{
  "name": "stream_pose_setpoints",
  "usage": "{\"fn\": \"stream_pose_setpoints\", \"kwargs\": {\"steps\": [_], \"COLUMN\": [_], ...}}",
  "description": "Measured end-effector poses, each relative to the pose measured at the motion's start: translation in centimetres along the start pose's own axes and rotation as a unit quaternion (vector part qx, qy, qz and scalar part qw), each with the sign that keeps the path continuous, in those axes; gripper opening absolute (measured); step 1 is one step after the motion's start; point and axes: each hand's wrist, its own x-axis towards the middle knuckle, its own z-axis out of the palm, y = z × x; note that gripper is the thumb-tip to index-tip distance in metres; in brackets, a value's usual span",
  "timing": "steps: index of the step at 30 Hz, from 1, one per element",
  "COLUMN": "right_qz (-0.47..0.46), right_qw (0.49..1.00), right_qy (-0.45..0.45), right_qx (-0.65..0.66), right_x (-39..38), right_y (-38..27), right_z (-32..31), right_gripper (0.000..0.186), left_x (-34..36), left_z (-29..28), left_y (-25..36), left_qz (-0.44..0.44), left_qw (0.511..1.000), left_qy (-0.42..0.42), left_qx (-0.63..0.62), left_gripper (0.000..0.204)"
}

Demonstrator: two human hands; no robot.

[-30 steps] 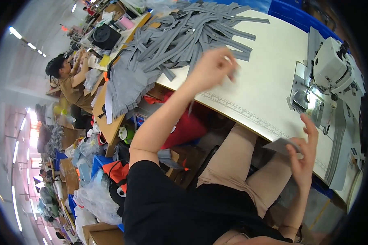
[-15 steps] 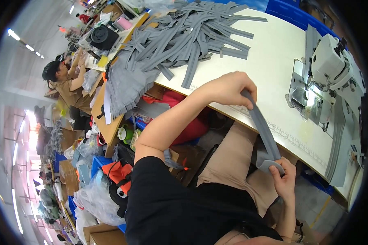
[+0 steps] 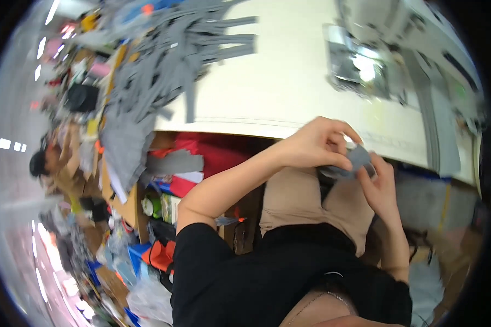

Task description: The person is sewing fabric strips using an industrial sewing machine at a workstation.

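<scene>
Just in front of the table's edge, above my lap, both hands are close together on a grey fabric strip [image 3: 358, 157]. My left hand [image 3: 323, 143] pinches it from the left between thumb and fingers. From the right, my right hand [image 3: 380, 184] grips its other side, thumb against the cloth. The strip looks bunched or folded between them, and its lower part is blurred and partly hidden by my fingers. Beyond my hands stands a white sewing machine [image 3: 420, 24], its lamp lit over a metal plate [image 3: 343, 62].
A tangled pile of grey strips [image 3: 163, 60] covers the left of the white table [image 3: 278, 87]. More long grey strips [image 3: 428, 120] lie right of the machine. Red cloth [image 3: 223, 158] is under the table. A co-worker [image 3: 60, 163] sits at far left.
My hands have come together: the left moved down toward the right, which rose. The strip, stretched between them before, is now gathered. The view has turned and shifted.
</scene>
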Motion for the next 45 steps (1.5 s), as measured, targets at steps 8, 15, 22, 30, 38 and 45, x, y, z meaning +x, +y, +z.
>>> {"fn": "stream_pose_setpoints", "kwargs": {"steps": [8,15,22,30,38,45], "right_qz": [-0.036,-0.119,-0.186,-0.230,-0.192,-0.126], "right_qw": [0.994,0.970,0.948,0.967,0.975,0.991], "right_qy": [0.078,0.211,0.176,-0.006,0.062,0.035], "right_qx": [0.060,-0.029,-0.191,-0.114,-0.098,-0.002], "right_x": [0.8,1.7,3.4,3.8,6.9,7.8], "right_y": [-2.2,-2.8,-3.8,-2.3,0.5,3.1], "right_z": [-1.7,-2.3,-3.5,-3.9,-3.3,-2.6], "right_gripper": [0.013,0.015,0.018,0.014,0.014,0.018], "left_x": [2.1,4.1,4.3,1.9,-11.7,-27.2], "left_z": [2.0,3.3,3.4,2.6,-8.1,-18.0], "left_y": [-0.5,-1.8,-0.8,-1.5,-2.4,-3.9], "left_qz": [-0.054,0.072,0.067,0.131,0.093,-0.151], "left_qw": [0.985,0.971,0.959,0.970,0.703,0.354], "left_qy": [0.159,0.223,0.252,0.200,0.685,0.858], "left_qx": [-0.036,-0.039,-0.113,0.055,0.167,0.340], "left_gripper": [0.018,0.010,0.005,0.012,0.013,0.081]}}
